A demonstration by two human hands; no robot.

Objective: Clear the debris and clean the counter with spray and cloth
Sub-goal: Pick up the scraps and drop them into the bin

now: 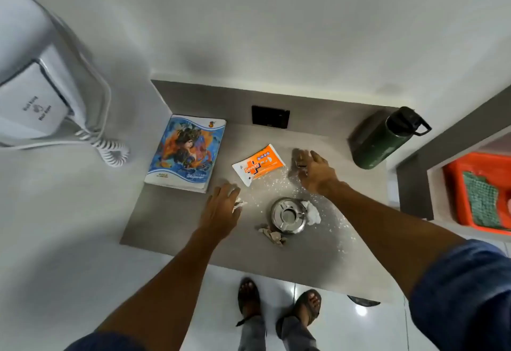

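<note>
Tabletop (171, 229), grey, carries: 1 notebook (185, 152), 1 orange sachet (258, 163), 1 steel ashtray (288, 215), 1 green bottle (385, 140) lying tilted at the far right.

Debris, counted: 1 white paper wad (313, 213) touching the ashtray's right side; 1 cluster of brown scraps (272, 235) at its near left edge; white crumbs (279, 184), too many to count, scattered from the sachet to the near right.

Left hand (221, 206): grip closed around 1 white scrap (238, 203), left of the ashtray.

Right hand (313, 172): fingers spread over a small dark thing beside the sachet; grip state cannot be told.

Orange basket (456, 201) at right holds 1 green cloth (482, 202).
</note>
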